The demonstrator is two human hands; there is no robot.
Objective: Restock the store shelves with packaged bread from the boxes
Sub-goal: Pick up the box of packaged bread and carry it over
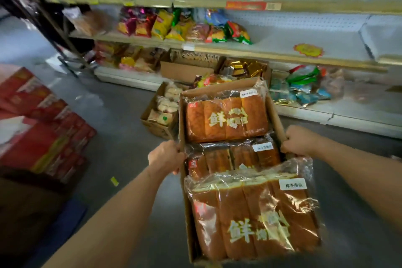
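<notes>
A long open cardboard box (276, 113) is held out in front of me above the grey floor. Three clear-wrapped packs of brown bread lie in it: a far pack (226, 118), a middle pack (235, 156) partly covered, and a near pack (254, 217) resting on top. My left hand (166, 155) grips the box's left wall. My right hand (299, 140) grips its right wall. The store shelves (282, 55) stand ahead, with a bare stretch of the middle shelf (326, 43) at the right.
A second cardboard box (159, 113) of pale packaged buns sits on the floor before the shelves, with more open boxes (185, 69) behind it. Snack bags (180, 26) fill the middle shelf's left. Red cartons (43, 128) are stacked at the left.
</notes>
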